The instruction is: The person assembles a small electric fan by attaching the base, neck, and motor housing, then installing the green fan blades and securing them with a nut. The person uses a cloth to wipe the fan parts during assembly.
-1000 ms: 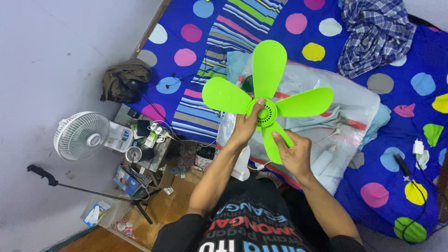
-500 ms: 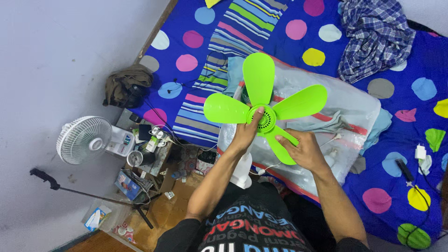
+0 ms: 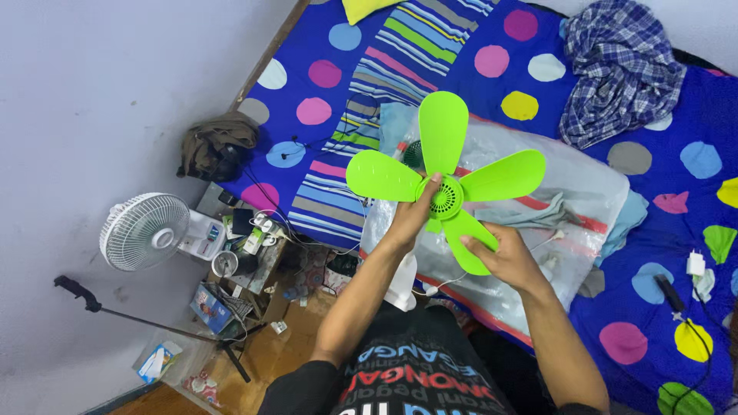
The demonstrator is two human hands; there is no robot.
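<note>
Nearest to me, my right hand (image 3: pixel 503 257) is closed on the lower blade of the green fan (image 3: pixel 446 188), thumb on top and fingers underneath. My left hand (image 3: pixel 411 219) grips the fan at its round hub, thumb pressed against the grille at the centre. The fan has 4 blades showing and is held up in the air in front of my chest, above a clear plastic bag (image 3: pixel 569 192) that lies on the bed (image 3: pixel 661 230). Beyond it, a checked shirt (image 3: pixel 619 65) is bunched on the spotted blue sheet. Off to the left, a white desk fan (image 3: pixel 150 230) stands by the wall.
</note>
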